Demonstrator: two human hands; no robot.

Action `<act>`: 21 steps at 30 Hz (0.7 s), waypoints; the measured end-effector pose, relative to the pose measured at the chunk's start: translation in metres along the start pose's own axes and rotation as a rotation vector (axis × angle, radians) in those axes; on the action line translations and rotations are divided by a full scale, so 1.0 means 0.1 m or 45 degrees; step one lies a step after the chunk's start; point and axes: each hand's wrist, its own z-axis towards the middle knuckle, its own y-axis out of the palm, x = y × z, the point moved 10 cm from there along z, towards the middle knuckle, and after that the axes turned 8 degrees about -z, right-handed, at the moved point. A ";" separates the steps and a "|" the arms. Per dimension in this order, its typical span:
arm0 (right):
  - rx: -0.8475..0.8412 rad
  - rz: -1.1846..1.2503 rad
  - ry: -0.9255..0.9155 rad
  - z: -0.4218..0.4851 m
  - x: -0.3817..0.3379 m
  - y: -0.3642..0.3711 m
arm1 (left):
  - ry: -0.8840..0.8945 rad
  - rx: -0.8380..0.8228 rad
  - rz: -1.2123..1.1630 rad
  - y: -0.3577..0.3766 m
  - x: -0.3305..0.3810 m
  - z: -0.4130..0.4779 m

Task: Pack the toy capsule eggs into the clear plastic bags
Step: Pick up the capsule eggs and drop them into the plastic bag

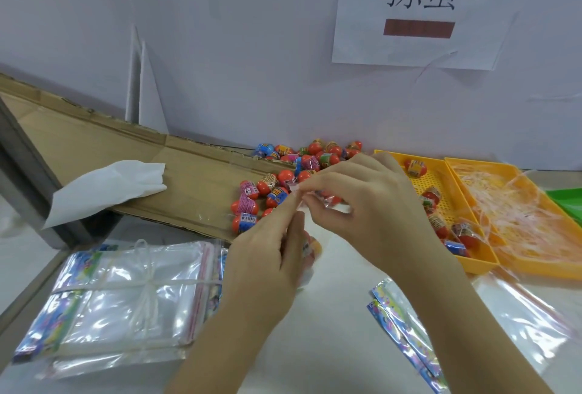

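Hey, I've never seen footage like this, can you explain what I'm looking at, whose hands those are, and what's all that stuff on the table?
There is no machine here. One camera worn on a person's head looks down at their own bare hands. The left hand and right hand together pinch a small clear plastic bag with a capsule egg inside. Behind them a pile of loose toy capsule eggs lies on flattened cardboard. At left sits a tied bundle of empty bags. At right, a yellow tray holds bagged eggs, and a second tray holds plastic strips.
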 end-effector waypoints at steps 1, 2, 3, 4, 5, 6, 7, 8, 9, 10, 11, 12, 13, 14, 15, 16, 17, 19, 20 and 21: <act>-0.011 -0.022 0.000 0.00 0.00 -0.01 | 0.052 -0.009 0.083 -0.01 0.06 0.01; -0.011 -0.042 -0.002 0.00 0.00 -0.02 | 0.083 -0.022 0.167 -0.01 0.10 0.02; -0.005 -0.059 -0.005 0.00 -0.01 -0.03 | 0.114 -0.033 0.248 -0.02 0.14 0.03; 0.006 -0.072 -0.009 0.00 -0.02 -0.04 | 0.161 -0.037 0.315 -0.02 0.17 0.02; 0.018 -0.085 -0.013 0.00 -0.03 -0.05 | 0.214 -0.035 0.355 -0.03 0.21 0.01; 0.027 -0.095 -0.013 0.00 -0.03 -0.05 | 0.249 -0.037 0.377 -0.02 0.23 0.00; 0.035 -0.103 -0.010 0.00 -0.02 -0.05 | 0.274 -0.048 0.380 -0.01 0.26 0.00; 0.046 -0.109 -0.009 0.00 -0.01 -0.05 | 0.292 -0.065 0.375 0.00 0.27 0.00; 0.058 -0.113 -0.010 -0.01 -0.01 -0.05 | 0.301 -0.082 0.367 0.02 0.27 -0.01; 0.071 -0.115 -0.014 -0.02 -0.01 -0.04 | 0.301 -0.095 0.359 0.03 0.27 -0.01; 0.085 -0.117 -0.021 -0.03 -0.01 -0.03 | 0.296 -0.103 0.353 0.04 0.27 -0.01; 0.102 -0.119 -0.023 -0.03 -0.01 -0.03 | 0.297 -0.106 0.348 0.05 0.26 -0.01; 0.122 -0.121 -0.020 -0.04 0.00 -0.04 | 0.303 -0.106 0.338 0.05 0.26 -0.01; 0.150 -0.125 -0.011 -0.04 0.02 -0.06 | 0.302 -0.097 0.321 0.04 0.25 -0.01; 0.182 -0.133 0.004 -0.04 0.05 -0.08 | 0.285 -0.082 0.299 0.03 0.22 -0.01; 0.209 -0.135 0.024 -0.04 0.07 -0.10 | 0.252 -0.070 0.271 0.02 0.19 0.00; 0.227 -0.134 0.041 -0.05 0.09 -0.12 | 0.215 -0.067 0.238 0.01 0.16 0.01; 0.247 -0.154 0.080 -0.08 0.16 -0.15 | 0.154 -0.046 0.176 -0.02 0.12 0.03; 0.255 -0.166 0.127 -0.10 0.24 -0.17 | 0.120 -0.017 0.136 -0.05 0.10 0.03; 0.273 -0.162 0.206 -0.14 0.39 -0.22 | 0.067 0.026 0.072 -0.09 0.07 0.04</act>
